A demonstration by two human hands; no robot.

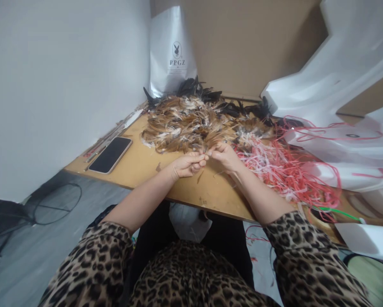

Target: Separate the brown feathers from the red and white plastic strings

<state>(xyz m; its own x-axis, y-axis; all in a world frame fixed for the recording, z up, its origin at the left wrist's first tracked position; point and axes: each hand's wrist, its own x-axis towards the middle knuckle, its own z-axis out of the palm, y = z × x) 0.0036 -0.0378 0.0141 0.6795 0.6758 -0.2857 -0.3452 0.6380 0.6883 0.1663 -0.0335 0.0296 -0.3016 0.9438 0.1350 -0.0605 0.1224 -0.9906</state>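
Resting on desk point(140, 168), smartphone point(110, 155) sat apart, probably avoiding clutter. Brown feather pile point(178, 123) lay just beyond, presumably for easy reach. Left grip point(190, 165) and right grip point(225, 157), both pinched, apparently grasped feather tuft point(214, 139) for fine control. Pink strips point(279, 170) lay rightmost.

A: What's mid-frame on the counter point(207, 192)?
B: A feather pile point(175, 123), with the left hand point(190, 164) and right hand point(226, 157) before it.
A: And around the pile?
B: A phone point(110, 155) lies left of it, a bag point(170, 32) stands behind at upper centre of the frame, and strips point(283, 170) lie in a tangle to the right.
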